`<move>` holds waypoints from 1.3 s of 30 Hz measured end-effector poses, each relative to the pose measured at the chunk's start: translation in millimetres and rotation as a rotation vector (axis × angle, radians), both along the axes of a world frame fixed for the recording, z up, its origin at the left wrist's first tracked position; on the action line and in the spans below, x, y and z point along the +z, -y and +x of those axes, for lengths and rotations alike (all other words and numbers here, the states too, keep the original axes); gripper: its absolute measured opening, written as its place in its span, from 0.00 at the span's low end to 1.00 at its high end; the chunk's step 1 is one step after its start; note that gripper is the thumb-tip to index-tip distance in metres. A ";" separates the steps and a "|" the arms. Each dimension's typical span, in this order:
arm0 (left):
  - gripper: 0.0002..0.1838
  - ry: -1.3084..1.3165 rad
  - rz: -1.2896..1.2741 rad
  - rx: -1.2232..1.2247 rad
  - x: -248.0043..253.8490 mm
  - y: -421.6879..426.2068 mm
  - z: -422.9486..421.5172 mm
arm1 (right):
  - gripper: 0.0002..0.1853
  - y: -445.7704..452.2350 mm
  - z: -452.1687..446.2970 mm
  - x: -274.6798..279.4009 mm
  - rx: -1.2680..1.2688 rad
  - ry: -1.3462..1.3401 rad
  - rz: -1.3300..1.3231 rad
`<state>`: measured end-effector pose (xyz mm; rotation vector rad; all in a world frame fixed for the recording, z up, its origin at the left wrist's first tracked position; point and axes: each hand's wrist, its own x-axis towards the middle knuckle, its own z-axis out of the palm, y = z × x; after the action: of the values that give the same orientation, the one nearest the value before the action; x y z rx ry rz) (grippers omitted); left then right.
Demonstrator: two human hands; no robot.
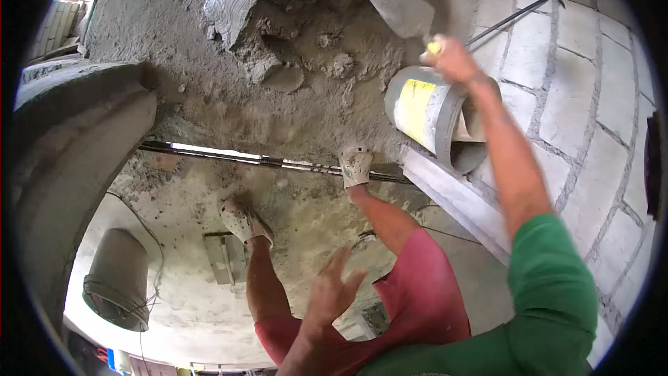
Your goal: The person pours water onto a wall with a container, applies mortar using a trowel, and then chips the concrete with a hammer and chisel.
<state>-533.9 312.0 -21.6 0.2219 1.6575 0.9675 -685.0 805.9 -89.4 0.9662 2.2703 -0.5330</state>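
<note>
My right hand (456,61) is closed round the yellow handle of a pointed trowel (398,7), its metal blade reaching up and left over wet mortar (327,63). Below that hand a bucket with a yellow label (417,108) lies on its side against the block wall. My left hand (335,289) hangs over my lap with its fingers apart and nothing in them. Lumps and hollows mark the mortar, and a smoother grey patch (240,0) shows at its upper left.
A white block wall (557,90) rises on the right, with a dark metal bar (515,19) leaning there. Dark rods (278,161) cross the floor by my feet. A flat rectangular float (225,257) and a second bucket (120,278) are at lower left, near a concrete column (76,160).
</note>
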 end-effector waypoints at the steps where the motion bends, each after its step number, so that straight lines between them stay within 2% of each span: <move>1: 0.34 0.118 0.002 -0.003 -12.7 -14.2 11.1 | 0.18 -41.9 -3.1 -5.0 0.489 -0.091 0.269; 2: 0.33 0.237 0.008 -0.009 -25.6 -22.6 15.9 | 0.16 -57.3 -16.2 3.4 0.610 -0.143 0.441; 3: 0.33 0.247 0.020 -0.006 -37.6 -25.8 17.7 | 0.13 -72.7 -46.7 11.7 0.697 -0.089 0.540; 4: 0.33 0.124 -0.056 -0.010 -50.2 -27.1 25.3 | 0.11 -84.2 -72.4 0.6 0.800 -0.023 0.621; 5: 0.34 -0.023 -0.145 -0.026 -59.1 -27.6 24.1 | 0.10 -87.9 -90.6 -26.0 0.773 0.017 0.572; 7: 0.34 0.009 -0.180 0.024 -58.2 -29.3 5.9 | 0.12 -48.7 -108.6 -88.8 0.780 0.007 0.546; 8: 0.34 0.015 -0.173 0.039 -60.4 -29.9 0.5 | 0.13 -28.1 -112.1 -129.9 0.722 0.118 0.500; 11: 0.34 0.061 -0.198 0.049 -63.2 -38.2 -9.9 | 0.13 49.8 -69.6 -183.4 0.312 -0.063 0.349; 13: 0.33 0.098 -0.215 0.050 -62.2 -41.9 -8.1 | 0.13 63.4 -30.1 -202.4 0.192 -0.040 0.270; 16: 0.32 0.100 -0.223 0.021 -69.5 -51.6 -1.0 | 0.13 83.7 23.3 -191.5 0.115 -0.071 0.211; 19: 0.34 0.044 -0.278 -0.034 -75.7 -48.6 2.3 | 0.12 81.4 66.5 -186.0 0.232 -0.022 0.182; 22: 0.34 0.031 -0.239 0.013 -79.7 -51.2 -4.0 | 0.24 71.4 75.2 -144.9 0.243 -0.093 0.126; 23: 0.33 0.047 -0.228 0.033 -79.1 -52.3 -8.0 | 0.28 76.4 77.6 -135.0 0.095 -0.176 0.122; 25: 0.33 0.067 -0.221 0.056 -77.7 -51.1 -9.5 | 0.31 98.8 49.7 -81.1 -0.347 0.010 -0.234; 26: 0.33 0.064 -0.206 0.075 -79.3 -51.7 -9.1 | 0.31 104.9 47.3 -84.2 -0.345 0.010 -0.235; 28: 0.33 0.065 -0.182 0.097 -81.7 -54.2 -7.2 | 0.30 110.9 52.5 -95.3 -0.459 0.024 -0.447; 29: 0.33 0.085 -0.204 0.086 -82.4 -55.0 -6.8 | 0.30 99.8 64.3 -122.2 -0.458 0.025 -0.444; 30: 0.33 0.107 -0.227 0.074 -83.2 -55.3 -6.1 | 0.30 76.1 80.4 -167.7 -0.173 -0.001 -0.344; 31: 0.33 0.111 -0.226 0.070 -82.6 -55.3 -7.1 | 0.30 57.8 79.8 -190.9 0.021 -0.019 -0.213; 33: 0.33 0.168 -0.281 0.049 -81.2 -54.1 -9.9 | 0.31 26.4 72.4 -222.8 0.302 -0.045 0.130; 37: 0.32 0.058 -0.156 0.143 -92.3 -45.4 9.4 | 0.31 11.2 65.2 -197.4 0.284 0.067 0.214; 39: 0.31 0.142 -0.244 0.068 -88.8 -49.1 8.6 | 0.31 56.7 72.3 -161.4 0.167 0.009 0.217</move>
<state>-525.3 361.1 -110.4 -0.0661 1.6425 0.8030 -612.7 749.2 -250.8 0.8669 2.4095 -0.2127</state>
